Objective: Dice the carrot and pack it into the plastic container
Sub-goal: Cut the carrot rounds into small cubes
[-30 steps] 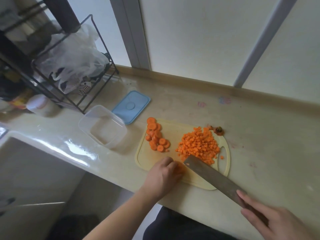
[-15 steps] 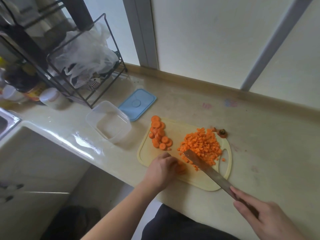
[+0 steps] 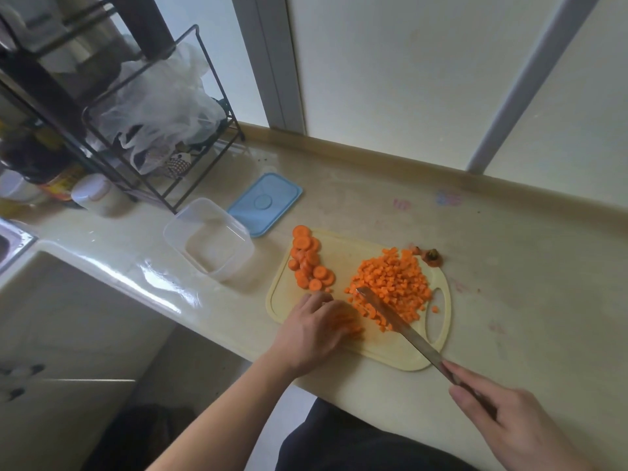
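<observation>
Left hand [image 3: 317, 329] presses down, fingers curled; right hand [image 3: 506, 419] keeps a closed grip

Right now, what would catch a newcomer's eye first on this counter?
The bright orange heap of diced carrot on the right of the pale yellow cutting board, with the knife blade lying across it, held by the right hand. The left hand holds carrot pieces near the board's front edge, and round carrot slices wait at its left, beside the empty plastic container.

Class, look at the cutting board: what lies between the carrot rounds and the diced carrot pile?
In the head view, only bare cutting board separates the carrot rounds from the diced carrot pile.
</observation>
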Available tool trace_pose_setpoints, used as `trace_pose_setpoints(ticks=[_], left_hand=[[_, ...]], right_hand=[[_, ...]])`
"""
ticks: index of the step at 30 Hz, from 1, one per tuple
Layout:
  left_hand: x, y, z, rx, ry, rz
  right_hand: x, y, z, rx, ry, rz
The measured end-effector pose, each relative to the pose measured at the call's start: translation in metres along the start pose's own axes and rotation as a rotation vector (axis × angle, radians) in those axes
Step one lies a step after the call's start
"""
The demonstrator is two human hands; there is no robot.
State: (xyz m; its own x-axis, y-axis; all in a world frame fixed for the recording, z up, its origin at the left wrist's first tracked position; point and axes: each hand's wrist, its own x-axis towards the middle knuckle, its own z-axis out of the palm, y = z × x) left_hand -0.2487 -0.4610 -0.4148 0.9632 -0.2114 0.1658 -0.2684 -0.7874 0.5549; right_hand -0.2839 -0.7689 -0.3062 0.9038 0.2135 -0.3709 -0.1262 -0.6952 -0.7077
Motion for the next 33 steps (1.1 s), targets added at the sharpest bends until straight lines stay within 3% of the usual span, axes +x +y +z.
trace_pose_setpoints(ticks=[5, 10, 16, 22, 26, 29, 33], left_hand=[[-0.008, 0.000, 0.016, 0.013, 0.053, 0.133], [-0.015, 0.007, 0.035, -0.017, 0.227, -0.015], [-0.020, 0.031, 0.052, -0.001, 0.396, -0.165], [-0.008, 0.053, 0.069, -0.020, 0.459, -0.296], [-0.017, 0.037, 0.071, -0.007, 0.413, -0.282], [-0.019, 0.028, 0.067, -0.053, 0.379, -0.178], [-0.013, 0.012, 0.046, -0.153, 0.150, -0.115]], right_hand=[[0.002, 0.002, 0.006, 0.137, -0.098, 0.025], [0.012, 0.001, 0.015, 0.295, -0.215, 0.145], [0.034, -0.003, 0.024, 0.251, -0.264, 0.131], [0.060, -0.004, 0.017, 0.210, -0.322, 0.100], [0.070, -0.009, 0.006, 0.148, -0.404, -0.015], [0.076, -0.009, 0.000, 0.191, -0.453, 0.010], [0.081, -0.006, 0.001, 0.229, -0.450, 0.024]])
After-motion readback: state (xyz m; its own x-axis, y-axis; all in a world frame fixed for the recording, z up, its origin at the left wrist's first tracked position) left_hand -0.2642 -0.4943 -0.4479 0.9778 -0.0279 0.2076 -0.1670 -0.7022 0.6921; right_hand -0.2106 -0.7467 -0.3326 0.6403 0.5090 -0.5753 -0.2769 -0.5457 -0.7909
